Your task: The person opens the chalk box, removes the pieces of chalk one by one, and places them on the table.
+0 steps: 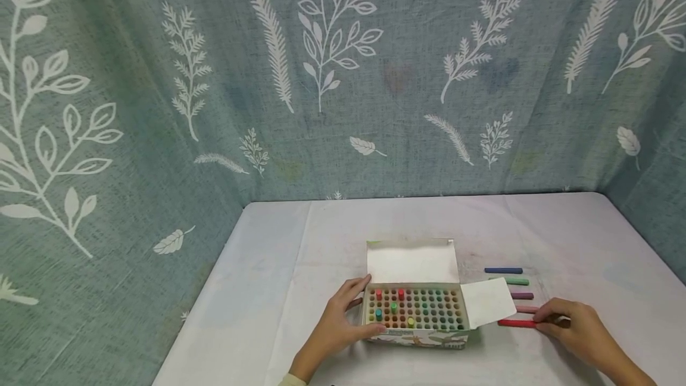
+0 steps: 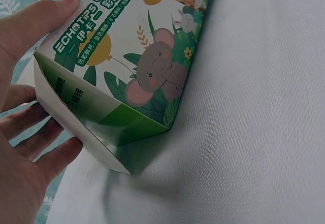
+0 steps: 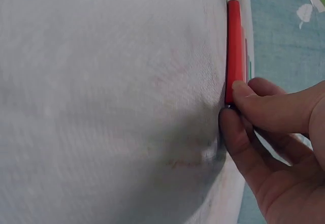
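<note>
Lower right in the head view, the right hand (image 1: 576, 326) pinches one end of a slim, straight, bright red stick (image 1: 515, 323) lying flat, apparently being picked up or placed, which calls for a light, steady hold, while the left hand (image 1: 337, 321) grips the open box (image 1: 429, 339) at lower centre.

Grey-green curtain (image 1: 402, 112) with white leaf prints (image 1: 363, 146), behind and beside a white-covered table (image 1: 321, 243).

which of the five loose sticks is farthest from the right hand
The slim dark blue stick, rearmost; the green, purple, pink and red ones lie nearer the right hand.
</note>
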Demonstrator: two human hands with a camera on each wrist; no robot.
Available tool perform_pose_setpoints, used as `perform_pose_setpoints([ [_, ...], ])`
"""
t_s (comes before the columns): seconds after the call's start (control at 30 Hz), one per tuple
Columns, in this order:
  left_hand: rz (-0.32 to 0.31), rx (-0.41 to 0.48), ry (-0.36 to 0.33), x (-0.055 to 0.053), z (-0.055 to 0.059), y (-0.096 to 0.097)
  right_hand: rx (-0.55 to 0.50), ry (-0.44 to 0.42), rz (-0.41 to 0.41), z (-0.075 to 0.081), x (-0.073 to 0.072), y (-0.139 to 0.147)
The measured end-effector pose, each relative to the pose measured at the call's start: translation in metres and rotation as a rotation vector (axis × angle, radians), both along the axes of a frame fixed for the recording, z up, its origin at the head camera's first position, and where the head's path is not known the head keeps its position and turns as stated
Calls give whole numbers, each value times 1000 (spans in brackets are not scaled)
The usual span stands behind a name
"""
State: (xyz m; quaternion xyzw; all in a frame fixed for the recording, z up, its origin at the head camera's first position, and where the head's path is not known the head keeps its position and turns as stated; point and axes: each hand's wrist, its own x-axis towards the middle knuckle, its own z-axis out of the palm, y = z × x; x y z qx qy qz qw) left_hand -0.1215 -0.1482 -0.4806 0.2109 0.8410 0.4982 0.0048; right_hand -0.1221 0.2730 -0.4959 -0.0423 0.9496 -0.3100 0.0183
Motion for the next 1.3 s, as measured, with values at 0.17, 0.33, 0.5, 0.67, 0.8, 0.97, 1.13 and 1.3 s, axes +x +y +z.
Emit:
perform_pose_setpoints([
  [0.17, 1, -1, -1, 3, 7, 2, 11, -21, -2, 2, 0, 1],
  [0.33, -10, 21, 0, 10, 26, 4, 38, 54, -3, 15, 2, 1],
  [0.5, -9, 13, -16, 12, 33, 5, 11, 210, -8, 40, 6, -4],
  [0.67, -2, 16, -41, 12, 32, 5, -59, 381, 4, 66, 10, -15],
  [0.8, -3, 17, -38, 12, 32, 6, -123, 466, 46, 83, 13, -29],
  [0.97, -11, 18, -32, 12, 33, 6, -178, 476, 136, 96, 15, -47],
  [1.13, -22, 13, -32, 12, 32, 7, -241, 499, 254, 100, 16, -64],
  [1.3, 4, 11, -31, 12, 31, 6, -293, 487, 384, 103, 12, -81],
])
